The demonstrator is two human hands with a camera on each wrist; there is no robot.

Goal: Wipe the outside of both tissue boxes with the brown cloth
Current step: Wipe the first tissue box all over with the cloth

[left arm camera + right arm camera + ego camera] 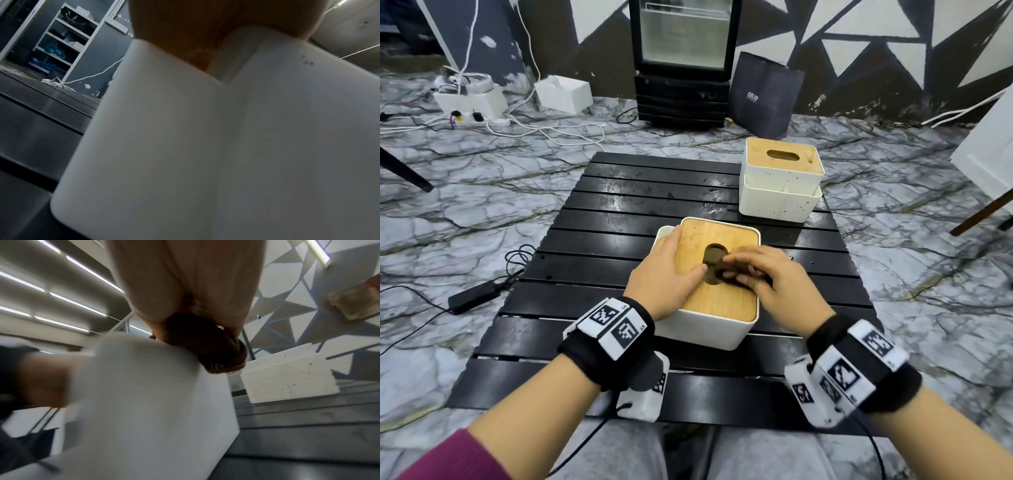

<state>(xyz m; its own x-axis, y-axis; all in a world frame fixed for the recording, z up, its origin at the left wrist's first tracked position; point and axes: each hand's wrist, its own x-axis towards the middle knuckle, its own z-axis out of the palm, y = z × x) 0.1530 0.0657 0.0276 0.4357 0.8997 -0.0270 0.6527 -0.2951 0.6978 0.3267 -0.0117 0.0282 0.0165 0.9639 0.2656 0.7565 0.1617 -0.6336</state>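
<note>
The near tissue box (709, 327), white with a wooden lid (717, 236), stands in the middle of the black slatted table (592, 240). My left hand (666, 274) lies flat on the lid's left side, fingers straight. My right hand (756, 274) grips the bunched brown cloth (719, 270) on the lid beside its oval slot. In the right wrist view the brown cloth (207, 344) bulges out under the palm over the near tissue box (148, 394). The left wrist view is filled by the near tissue box (205, 146). A second tissue box (780, 178) sits at the table's far right.
The second tissue box (287, 378) is speckled with dark spots. On the marble floor lie cables (551, 130) and a power adapter (472, 296) to the left. A small black fridge (683, 58), a dark bag (763, 94) and a white box (565, 92) stand behind the table.
</note>
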